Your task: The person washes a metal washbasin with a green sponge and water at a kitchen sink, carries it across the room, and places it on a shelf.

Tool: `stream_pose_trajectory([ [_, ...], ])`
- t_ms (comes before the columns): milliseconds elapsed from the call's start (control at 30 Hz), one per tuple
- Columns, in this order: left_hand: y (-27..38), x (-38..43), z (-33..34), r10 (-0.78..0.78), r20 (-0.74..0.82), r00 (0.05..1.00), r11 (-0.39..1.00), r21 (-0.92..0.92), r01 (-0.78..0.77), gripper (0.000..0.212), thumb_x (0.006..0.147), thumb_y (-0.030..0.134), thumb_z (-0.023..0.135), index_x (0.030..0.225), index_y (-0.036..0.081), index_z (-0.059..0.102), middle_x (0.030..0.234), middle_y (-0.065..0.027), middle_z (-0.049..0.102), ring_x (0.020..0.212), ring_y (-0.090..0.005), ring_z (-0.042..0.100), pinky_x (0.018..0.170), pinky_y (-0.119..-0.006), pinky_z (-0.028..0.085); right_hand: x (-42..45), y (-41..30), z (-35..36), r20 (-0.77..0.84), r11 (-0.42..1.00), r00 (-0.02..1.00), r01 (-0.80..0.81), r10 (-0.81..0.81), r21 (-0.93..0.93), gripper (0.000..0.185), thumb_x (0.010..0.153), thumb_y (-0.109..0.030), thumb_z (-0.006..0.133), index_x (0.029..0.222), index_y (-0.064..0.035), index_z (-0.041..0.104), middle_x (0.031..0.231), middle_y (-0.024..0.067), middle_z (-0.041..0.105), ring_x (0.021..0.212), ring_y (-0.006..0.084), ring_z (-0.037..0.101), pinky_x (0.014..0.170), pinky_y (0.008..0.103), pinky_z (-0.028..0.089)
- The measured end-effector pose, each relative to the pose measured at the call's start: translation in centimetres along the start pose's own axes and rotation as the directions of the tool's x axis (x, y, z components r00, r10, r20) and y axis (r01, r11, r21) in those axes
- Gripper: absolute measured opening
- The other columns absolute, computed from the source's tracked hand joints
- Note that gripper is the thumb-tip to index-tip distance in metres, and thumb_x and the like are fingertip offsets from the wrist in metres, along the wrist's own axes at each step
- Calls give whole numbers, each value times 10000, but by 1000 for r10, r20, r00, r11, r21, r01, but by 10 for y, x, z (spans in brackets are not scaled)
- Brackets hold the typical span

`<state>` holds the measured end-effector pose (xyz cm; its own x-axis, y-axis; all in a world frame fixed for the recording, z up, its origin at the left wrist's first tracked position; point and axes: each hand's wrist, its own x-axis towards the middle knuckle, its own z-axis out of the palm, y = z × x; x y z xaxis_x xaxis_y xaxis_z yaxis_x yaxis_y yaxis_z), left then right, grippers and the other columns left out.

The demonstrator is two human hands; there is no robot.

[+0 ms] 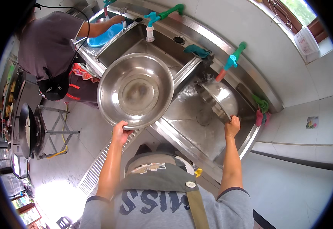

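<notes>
My left hand (122,133) grips the near rim of a large stainless steel basin (136,90), which is held over the edge of the middle sink. Its wide inside faces the camera and shows no contents apart from a dull patch on the bottom. In the right-hand sink (183,114), my right hand (232,126) holds a smaller metal bowl (222,97) by its rim, tipped on its side. The bowl lies below a tap with a red nozzle (220,75), and water splashes near its far rim. A wet film covers the sink floor.
A co-worker (50,43) stands at the left, one arm over a blue tub (106,35) in the far sink. A green tap (166,13) overhangs the middle sink (120,43). Cloths (196,51) lie on the sink edges. A wok (27,130) and metal stand (60,131) are at left.
</notes>
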<state>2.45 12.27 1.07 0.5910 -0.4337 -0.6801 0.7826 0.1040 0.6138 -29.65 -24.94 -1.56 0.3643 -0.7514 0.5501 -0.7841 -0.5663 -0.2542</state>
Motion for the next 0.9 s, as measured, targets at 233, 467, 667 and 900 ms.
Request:
stream_pose_trajectory([
  [233,3,-3,3,-4,-32,999,1000,-11,3,121,701,118,515,777,24,521,791,-102,557,702,-221,545,613,-350,477,-4,-20,-55,-49,949,948,311,-313,-57,138,586,0,562,582,-87,454,564,68,413,558,241,457,510,342,380],
  [467,14,-8,2,-17,-54,998,1000,-1,17,97,696,79,506,767,12,515,775,-124,555,706,-230,561,627,-356,488,-1,-65,-128,-257,930,898,368,-357,-6,238,512,69,563,528,-78,377,539,46,371,478,204,378,420,311,308],
  [667,24,-3,-4,-45,34,998,993,113,41,124,703,70,517,794,-14,522,796,-125,565,675,-233,572,591,-340,500,15,-137,-167,-564,929,795,348,-222,125,335,560,199,484,537,-53,264,561,49,314,476,172,295,402,284,276],
  [900,35,-14,-25,-16,311,950,886,444,-131,220,785,189,531,919,15,530,846,-88,579,707,-199,573,615,-342,485,31,-244,-169,-189,616,836,-208,515,760,138,791,-90,598,888,6,578,872,54,574,767,110,498,688,233,405],
])
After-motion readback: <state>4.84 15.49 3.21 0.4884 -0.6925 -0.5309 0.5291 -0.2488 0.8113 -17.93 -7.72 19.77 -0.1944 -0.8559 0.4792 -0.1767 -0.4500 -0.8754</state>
